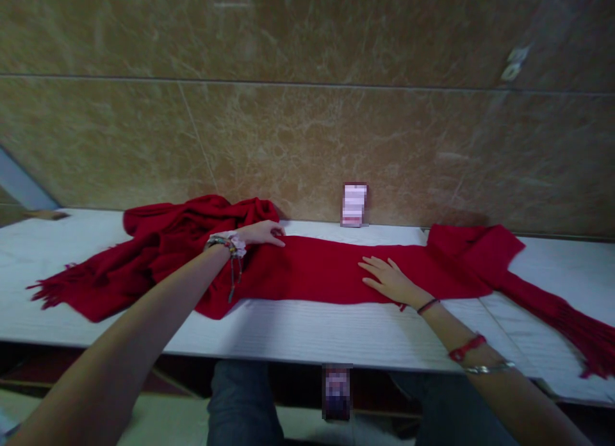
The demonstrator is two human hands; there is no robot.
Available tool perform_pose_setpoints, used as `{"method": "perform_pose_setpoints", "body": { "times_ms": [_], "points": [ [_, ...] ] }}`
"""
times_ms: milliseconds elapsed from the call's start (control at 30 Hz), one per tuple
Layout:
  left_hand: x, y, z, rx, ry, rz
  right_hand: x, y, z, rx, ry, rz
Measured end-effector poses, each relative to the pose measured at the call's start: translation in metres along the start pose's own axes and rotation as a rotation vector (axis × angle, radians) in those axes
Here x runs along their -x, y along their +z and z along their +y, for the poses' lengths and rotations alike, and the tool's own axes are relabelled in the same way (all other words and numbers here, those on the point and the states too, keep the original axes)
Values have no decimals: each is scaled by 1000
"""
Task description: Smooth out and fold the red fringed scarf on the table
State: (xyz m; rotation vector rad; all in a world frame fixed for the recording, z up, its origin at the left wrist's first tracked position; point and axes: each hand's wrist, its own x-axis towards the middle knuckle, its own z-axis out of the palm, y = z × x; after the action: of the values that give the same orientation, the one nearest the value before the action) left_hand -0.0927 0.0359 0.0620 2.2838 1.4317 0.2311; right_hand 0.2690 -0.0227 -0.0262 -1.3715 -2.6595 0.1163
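A long red scarf [317, 270] with fringed ends lies across the white tabletop. Its middle stretch is flat, the left part is heaped in loose folds, and the right part is folded over at an angle. At the far edge of the flat stretch, beside the heap, my left hand [264, 232] has its fingers curled on the cloth; part of them is hidden. My right hand [388, 280] rests palm down on the flat stretch, its fingers spread and nothing held in them.
The white table [298, 330] stands against a brown marbled wall [298, 145]. A small blurred phone-like rectangle [354, 204] leans on the wall behind the scarf. A wall socket [515, 63] is at upper right. My legs [243, 401] are below the front edge.
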Motion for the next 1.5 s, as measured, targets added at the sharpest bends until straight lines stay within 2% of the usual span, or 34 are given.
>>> {"method": "perform_pose_setpoints", "body": {
  "times_ms": [133, 300, 433, 567, 667, 833, 1000, 1100, 1233, 1333, 1400, 1500],
  "points": [
    [-4, -5, 0, -80, -28, -71, 2, 0, 0, 1, -5, 11],
    [-11, 5, -1, -161, 6, -105, 3, -7, -8, -5, -29, 117],
    [-16, 17, 1, -212, -9, -117, -1, -15, -43, -112, -250, 224],
    [-18, 24, 3, -195, -20, -125, -11, -12, -90, -136, -482, 162],
    [-20, 26, 0, -158, -23, -132, -22, -4, -114, -47, -557, 162],
    [-27, 30, -7, -110, -27, -145, -41, 1, -133, 97, -648, 215],
    [-29, 35, -10, -101, -13, -155, -56, -4, -145, 164, -657, 84],
    [-26, 36, -11, -115, -15, -147, -61, -3, -146, 172, -628, 58],
    [-24, 33, -14, -125, -23, -137, -60, 4, -141, 8, -537, 144],
    [-23, 31, -15, -118, -17, -151, -54, 8, -137, -116, -559, 215],
    [-22, 32, -15, -116, -15, -172, -49, 9, -137, -127, -603, 203],
    [-21, 33, -15, -125, -27, -203, -47, 9, -140, -64, -593, 188]
  ]
}}
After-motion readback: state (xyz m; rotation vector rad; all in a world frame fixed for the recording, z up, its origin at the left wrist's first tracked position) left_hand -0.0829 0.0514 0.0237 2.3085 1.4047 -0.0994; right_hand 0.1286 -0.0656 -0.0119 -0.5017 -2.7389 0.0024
